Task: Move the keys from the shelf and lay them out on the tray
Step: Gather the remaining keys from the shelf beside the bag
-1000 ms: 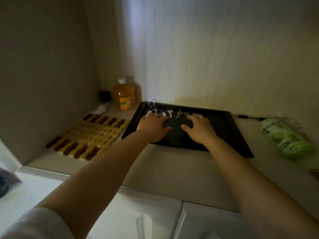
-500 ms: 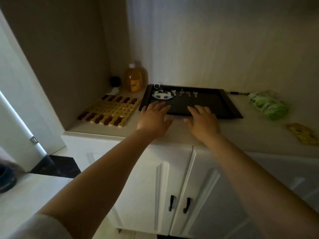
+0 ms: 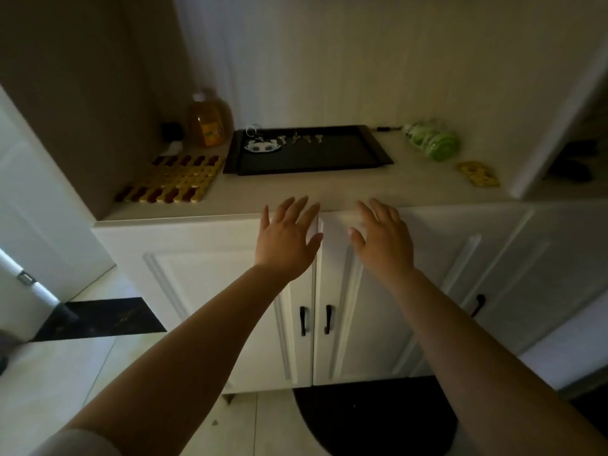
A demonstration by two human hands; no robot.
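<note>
A black tray (image 3: 329, 159) lies on the cabinet top near the back wall. Several small keys (image 3: 301, 138) sit in a row along its far edge, with a white keychain charm (image 3: 261, 146) and a ring at the row's left end. My left hand (image 3: 288, 238) and my right hand (image 3: 383, 236) hover side by side in front of the cabinet's front edge, well short of the tray. Both hands are empty with fingers spread, palms down.
An orange bottle (image 3: 207, 123) stands left of the tray, a red-and-yellow slatted mat (image 3: 171, 184) in front of it. A green bottle (image 3: 432, 139) lies right of the tray, a yellow item (image 3: 478, 174) nearer. White cabinet doors with black handles (image 3: 302, 320) are below.
Both hands have pulled back from the tray to beyond the cabinet's front edge. The view has backed away, showing the cabinet doors and floor. The keys stay on the tray.
</note>
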